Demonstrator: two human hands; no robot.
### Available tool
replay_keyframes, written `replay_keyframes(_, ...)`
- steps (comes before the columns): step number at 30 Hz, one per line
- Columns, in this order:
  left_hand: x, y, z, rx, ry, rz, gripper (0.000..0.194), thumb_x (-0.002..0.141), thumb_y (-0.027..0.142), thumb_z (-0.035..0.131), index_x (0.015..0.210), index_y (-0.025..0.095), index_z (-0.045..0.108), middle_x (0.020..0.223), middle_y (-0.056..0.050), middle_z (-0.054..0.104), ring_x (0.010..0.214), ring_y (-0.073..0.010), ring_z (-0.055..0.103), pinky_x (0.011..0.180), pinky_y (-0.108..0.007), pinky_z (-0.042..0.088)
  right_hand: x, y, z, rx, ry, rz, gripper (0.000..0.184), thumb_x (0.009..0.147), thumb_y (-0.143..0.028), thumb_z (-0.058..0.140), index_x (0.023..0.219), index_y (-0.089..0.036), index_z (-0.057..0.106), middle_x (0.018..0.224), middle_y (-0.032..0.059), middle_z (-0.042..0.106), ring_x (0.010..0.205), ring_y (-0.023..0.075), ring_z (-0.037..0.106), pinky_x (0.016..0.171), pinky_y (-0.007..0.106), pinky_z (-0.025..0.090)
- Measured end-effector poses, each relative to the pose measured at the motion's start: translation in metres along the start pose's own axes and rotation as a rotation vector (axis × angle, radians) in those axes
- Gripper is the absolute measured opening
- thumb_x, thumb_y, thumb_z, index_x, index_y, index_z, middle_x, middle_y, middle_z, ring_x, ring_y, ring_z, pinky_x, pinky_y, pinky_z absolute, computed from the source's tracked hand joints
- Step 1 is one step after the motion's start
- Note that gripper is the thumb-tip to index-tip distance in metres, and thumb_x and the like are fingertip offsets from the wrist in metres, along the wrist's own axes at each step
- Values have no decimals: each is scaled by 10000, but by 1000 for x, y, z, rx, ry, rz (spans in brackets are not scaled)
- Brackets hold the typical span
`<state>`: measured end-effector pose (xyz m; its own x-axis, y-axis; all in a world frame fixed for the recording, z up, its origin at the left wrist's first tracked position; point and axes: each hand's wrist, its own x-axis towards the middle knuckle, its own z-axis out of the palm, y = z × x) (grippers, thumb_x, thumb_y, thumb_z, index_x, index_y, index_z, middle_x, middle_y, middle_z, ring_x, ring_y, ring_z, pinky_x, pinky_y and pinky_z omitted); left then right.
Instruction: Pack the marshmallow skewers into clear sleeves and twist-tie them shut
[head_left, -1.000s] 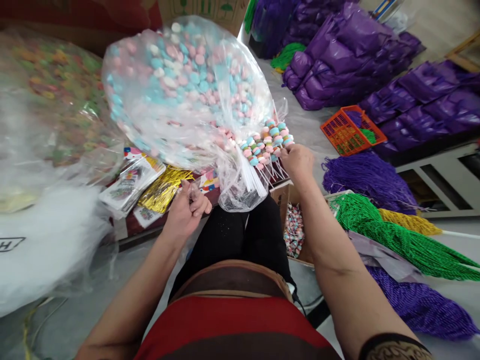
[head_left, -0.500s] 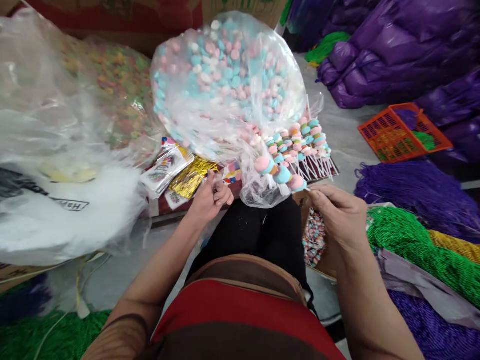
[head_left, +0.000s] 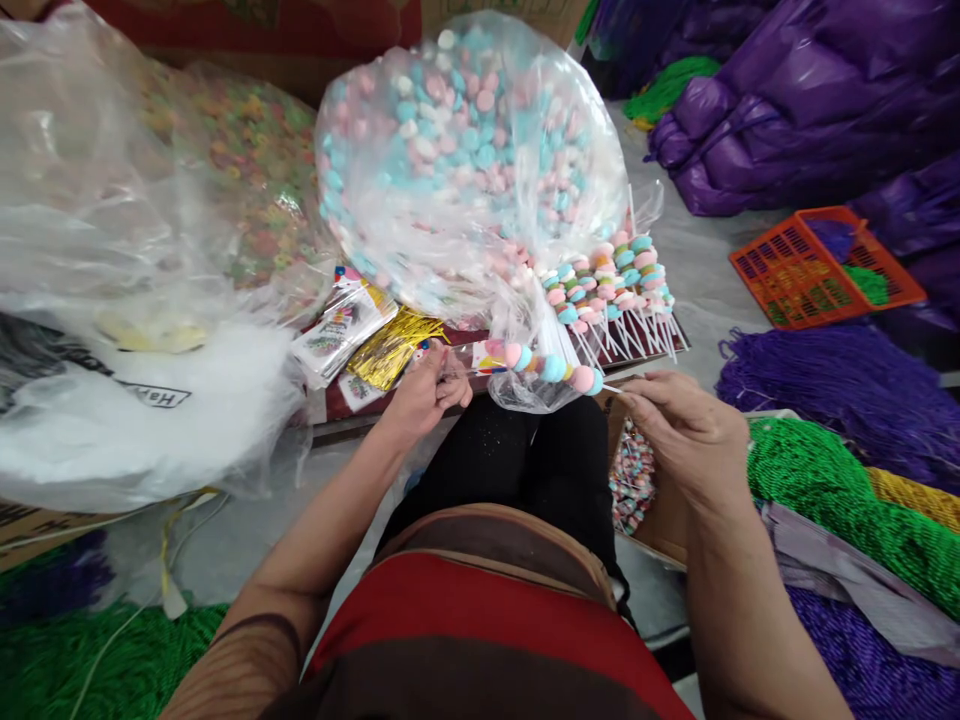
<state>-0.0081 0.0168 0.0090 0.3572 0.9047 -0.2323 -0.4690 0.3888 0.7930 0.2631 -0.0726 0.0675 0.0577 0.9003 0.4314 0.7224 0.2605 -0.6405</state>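
Observation:
My right hand (head_left: 686, 430) pinches the white stick of a candy skewer (head_left: 553, 368), threaded with pink, blue and brownish-yellow pieces. The skewer points left across my lap. My left hand (head_left: 431, 390) is closed on a small clear plastic bag (head_left: 459, 356) with a colourful print. The skewer's tip overlaps this bag; I cannot tell how far inside it is. Close to my left hand lie gold twist ties (head_left: 396, 347) and a stack of printed bags (head_left: 341, 335). Finished-looking candy skewers (head_left: 611, 285) lie piled beyond my right hand.
A big clear bag of pink, blue and white candies (head_left: 472, 150) stands ahead. Another bag of coloured candies (head_left: 259, 170) and a white plastic bag (head_left: 150, 420) fill the left. Right are an orange basket (head_left: 817, 280), green cord (head_left: 817, 460) and a box of wrapped pieces (head_left: 632, 480).
The candy skewer has swung flatter and moved left, its tip reaching the small plastic bag at my left hand. That bag now shows stretched out from my left fingers.

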Motion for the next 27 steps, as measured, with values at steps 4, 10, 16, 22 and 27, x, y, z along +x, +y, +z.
replay_keyframes(4, 2, -4, -8, 137, 3, 23, 676, 691, 817, 733, 625, 218, 426, 408, 130, 286, 338, -42, 294, 480, -263, 454, 2, -1, -2, 45, 9, 17, 72, 898, -318, 733, 856, -296, 788, 745, 0, 710, 699, 188, 648, 659, 336, 495)
replay_keyframes(10, 2, 3, -15, 321, 40, 34, 632, 706, 779, 746, 636, 210, 480, 487, 90, 374, 366, -43, 320, 407, -237, 316, -3, 10, -2, 166, 26, 108, 33, 872, -317, 772, 890, -290, 764, 832, -6, 699, 765, 179, 627, 727, 345, 468)
replay_keyframes(16, -3, 17, -17, 531, 74, 53, 507, 917, 554, 669, 604, 193, 500, 490, 51, 400, 424, -71, 364, 460, -242, 255, -10, 20, 5, 222, 58, 187, 148, 849, -447, 797, 828, -304, 765, 802, 6, 696, 764, 201, 629, 743, 374, 489)
replay_keyframes(22, -3, 14, -28, 589, 80, 97, 473, 923, 502, 683, 604, 193, 521, 495, 39, 409, 489, -97, 431, 505, -237, 293, -15, 27, 4, 192, 117, 121, 88, 884, -393, 768, 818, -336, 778, 784, 5, 720, 818, 213, 680, 828, 403, 523)
replay_keyframes(27, -1, 11, -25, 365, 60, 95, 535, 832, 644, 731, 636, 202, 499, 506, 71, 388, 394, -57, 328, 438, -234, 308, -16, 33, 5, 312, 202, 162, 89, 855, -380, 788, 810, -304, 789, 747, 13, 687, 853, 202, 702, 865, 399, 527)
